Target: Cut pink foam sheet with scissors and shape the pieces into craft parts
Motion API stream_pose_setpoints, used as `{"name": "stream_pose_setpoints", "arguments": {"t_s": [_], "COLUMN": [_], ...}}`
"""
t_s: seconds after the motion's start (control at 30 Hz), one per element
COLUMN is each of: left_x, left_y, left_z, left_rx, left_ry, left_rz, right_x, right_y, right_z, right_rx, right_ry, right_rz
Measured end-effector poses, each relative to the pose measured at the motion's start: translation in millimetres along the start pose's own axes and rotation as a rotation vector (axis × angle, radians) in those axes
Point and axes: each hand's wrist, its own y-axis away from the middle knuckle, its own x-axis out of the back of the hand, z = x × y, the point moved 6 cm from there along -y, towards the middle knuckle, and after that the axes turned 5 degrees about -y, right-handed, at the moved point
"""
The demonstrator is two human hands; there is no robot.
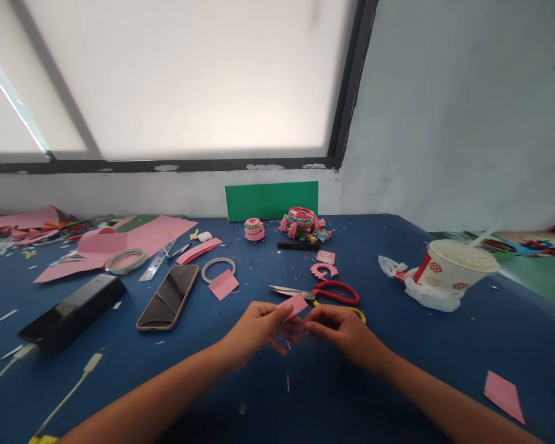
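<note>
My left hand (263, 327) pinches a small piece of pink paper (296, 303) between thumb and finger, over the middle of the blue table. Close beside it, my right hand (340, 330) has its thumb and fingertips pressed together; whatever lies between them is too small to make out. Just beyond my hands lie scissors (337, 292) with red handles, blades pointing left. A yellow handle (358, 312) shows partly behind my right hand. A pink scalloped paper ring (324, 271) and a small pink paper square (326, 256) rest behind the scissors.
To the left are a phone (169, 297), a black power bank (74, 311), tape rolls (126, 261), a ruler (158, 261) and pink sheets (102, 246). A cup (453, 271) with a straw stands right. Stacked paper rings (301, 225) and a green card (272, 200) are at the back.
</note>
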Motion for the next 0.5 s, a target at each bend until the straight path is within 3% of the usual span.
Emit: {"name": "stream_pose_setpoints", "arguments": {"t_s": [0.1, 0.27, 0.4, 0.5], "left_x": [0, -2, -4, -1], "left_y": [1, 2, 2, 2], "left_z": [2, 10, 9, 8], "left_rx": [-0.013, -0.153, -0.15, -0.125], "left_ry": [-0.025, -0.217, -0.126, -0.069], "left_rz": [0.02, 0.042, -0.016, 0.015], "right_x": [3, 2, 1, 1], "right_y": [0, -3, -3, -2], "right_z": [0, 2, -4, -6], "right_rx": [-0.032, -0.073, -0.027, -0.025], "right_ry": [-0.041, -0.2, -0.171, -0.122], "right_rz": [0.03, 0.042, 0.057, 0.07]}}
